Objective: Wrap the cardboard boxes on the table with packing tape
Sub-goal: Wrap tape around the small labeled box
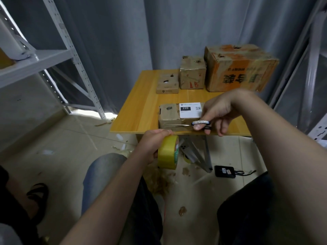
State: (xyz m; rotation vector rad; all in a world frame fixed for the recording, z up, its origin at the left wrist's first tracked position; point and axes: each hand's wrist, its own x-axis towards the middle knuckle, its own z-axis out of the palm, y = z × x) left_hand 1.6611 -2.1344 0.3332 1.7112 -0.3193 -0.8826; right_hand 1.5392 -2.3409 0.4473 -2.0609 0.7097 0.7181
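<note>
A flat cardboard box (169,115) with a white label reading 220 lies at the near edge of the wooden table (141,106). My left hand (154,144) grips a yellow roll of packing tape (168,152) just below the table's front edge. My right hand (217,112) holds scissors (194,123) with dark handles, their thin blades lying along the box's front face and pointing left. At the back of the table stand a low small box (167,84), a taller medium box (192,73) and a large box with orange print (238,68).
A white metal shelf rack (53,55) stands at the left, another rack frame (311,68) at the right. Grey curtains hang behind. Tape scraps (162,183), a phone (184,148) and a black device (224,171) with a cord lie on the tiled floor under the table.
</note>
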